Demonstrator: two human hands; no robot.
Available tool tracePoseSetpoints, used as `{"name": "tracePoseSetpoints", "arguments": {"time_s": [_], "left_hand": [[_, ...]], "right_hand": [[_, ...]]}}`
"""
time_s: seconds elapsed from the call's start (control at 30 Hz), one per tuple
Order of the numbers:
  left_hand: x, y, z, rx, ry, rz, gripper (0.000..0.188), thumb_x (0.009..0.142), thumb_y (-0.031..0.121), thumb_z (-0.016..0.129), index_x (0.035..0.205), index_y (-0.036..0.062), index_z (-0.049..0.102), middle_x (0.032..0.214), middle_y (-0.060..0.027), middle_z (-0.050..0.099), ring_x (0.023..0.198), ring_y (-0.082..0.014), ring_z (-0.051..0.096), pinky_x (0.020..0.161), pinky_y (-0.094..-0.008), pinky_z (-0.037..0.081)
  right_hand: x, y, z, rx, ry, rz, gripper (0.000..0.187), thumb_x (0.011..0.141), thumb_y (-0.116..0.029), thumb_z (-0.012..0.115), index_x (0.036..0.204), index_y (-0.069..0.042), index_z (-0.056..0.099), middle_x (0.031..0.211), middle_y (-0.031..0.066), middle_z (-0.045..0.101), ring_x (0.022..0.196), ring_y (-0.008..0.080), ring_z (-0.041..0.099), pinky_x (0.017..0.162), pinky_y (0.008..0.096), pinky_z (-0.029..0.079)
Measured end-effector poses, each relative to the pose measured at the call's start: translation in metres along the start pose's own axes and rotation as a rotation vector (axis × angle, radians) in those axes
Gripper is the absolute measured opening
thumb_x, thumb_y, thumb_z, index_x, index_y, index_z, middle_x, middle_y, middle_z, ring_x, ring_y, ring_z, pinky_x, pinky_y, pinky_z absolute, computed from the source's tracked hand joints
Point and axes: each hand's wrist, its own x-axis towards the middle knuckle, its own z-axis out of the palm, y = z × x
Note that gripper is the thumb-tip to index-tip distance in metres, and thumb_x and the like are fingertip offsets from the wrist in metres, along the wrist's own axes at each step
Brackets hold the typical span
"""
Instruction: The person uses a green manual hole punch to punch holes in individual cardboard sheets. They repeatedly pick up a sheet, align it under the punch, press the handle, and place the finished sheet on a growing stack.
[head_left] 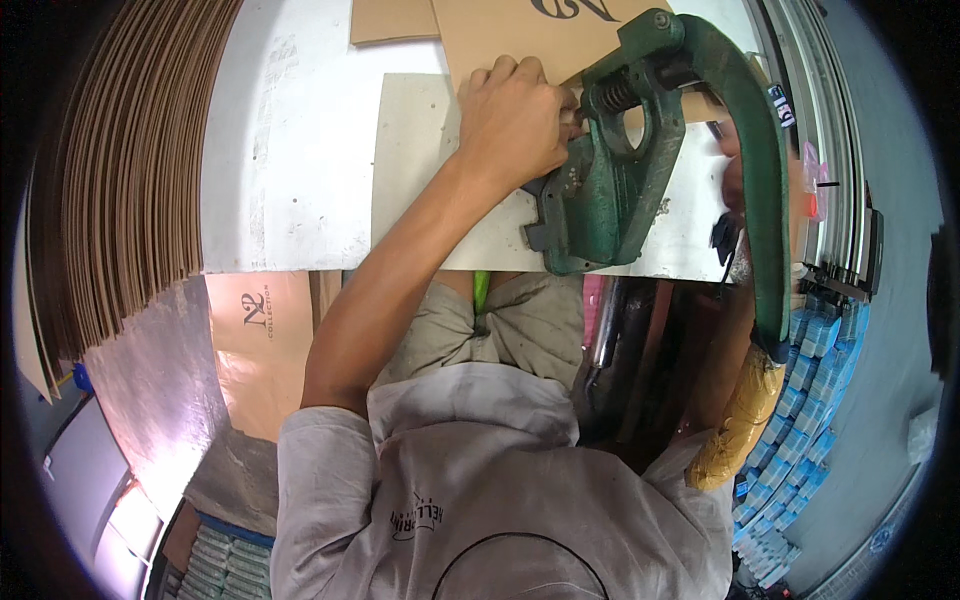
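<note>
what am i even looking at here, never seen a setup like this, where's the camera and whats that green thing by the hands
This single picture comes from a wide camera on a person's head, looking down, so edges bend. No robot: these are bare hands. The green lever machine, apparently a hand press, stands on a white table with a large brown sheet and a pale board. The left hand lies by the machine, over the brown sheet's edge; its exact hold is hidden. The right hand is blurred, mostly behind the long lever.
</note>
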Motion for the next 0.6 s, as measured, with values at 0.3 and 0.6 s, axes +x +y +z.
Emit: {"name": "tracePoseSetpoints", "arguments": {"time_s": [0.3,0.6], "left_hand": [[0.002,0.010,0.007,-0.071,-0.010,0.023,0.036,0.076,0.027,0.085,0.107,0.0100,0.080,0.096,-0.0118,0.065,0.098,-0.0341,0.062,0.082,-0.0465,0.050],[0.002,0.009,-0.004,-0.008,-0.026,0.068,0.034,0.078,0.027,0.081,0.104,0.0069,0.076,0.097,-0.0166,0.065,0.091,-0.0369,0.064,0.079,-0.0491,0.053]], "right_hand": [[-0.127,-0.039,0.029,-0.950,-0.365,-0.656,0.079,0.083,-0.081,0.059,0.153,-0.045,0.049,0.151,-0.0041,0.055,0.138,0.0324,0.048,0.113,0.0832,-0.005],[-0.075,-0.054,-0.021,0.468,0.004,-0.540,0.101,0.096,-0.084,0.024,0.155,-0.005,0.045,0.161,0.0275,0.040,0.153,0.0431,0.032,0.128,0.0551,0.013]]}}
